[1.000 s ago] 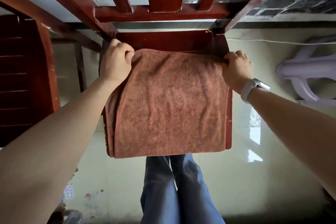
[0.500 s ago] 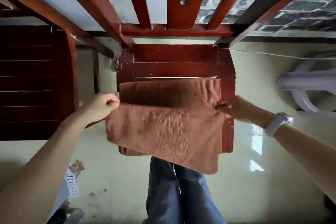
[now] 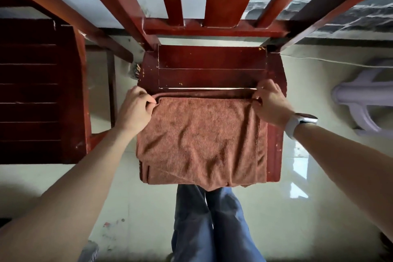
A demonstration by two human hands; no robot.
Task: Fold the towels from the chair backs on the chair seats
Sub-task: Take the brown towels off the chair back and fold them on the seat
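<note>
My rust-brown terry towel (image 3: 200, 140) lies doubled on the dark red wooden chair seat (image 3: 212, 66), near edge overhanging; my left hand (image 3: 136, 108) and right hand (image 3: 270, 103) each pinch a far corner; soft, light, limp cloth, best held by the corners.

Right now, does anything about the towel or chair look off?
The brown towel is folded unevenly: its near edge hangs past the chair seat front, and layers stick out at the right side. The left hand and right hand pinch its far corners. The seat paint is chipped.
</note>
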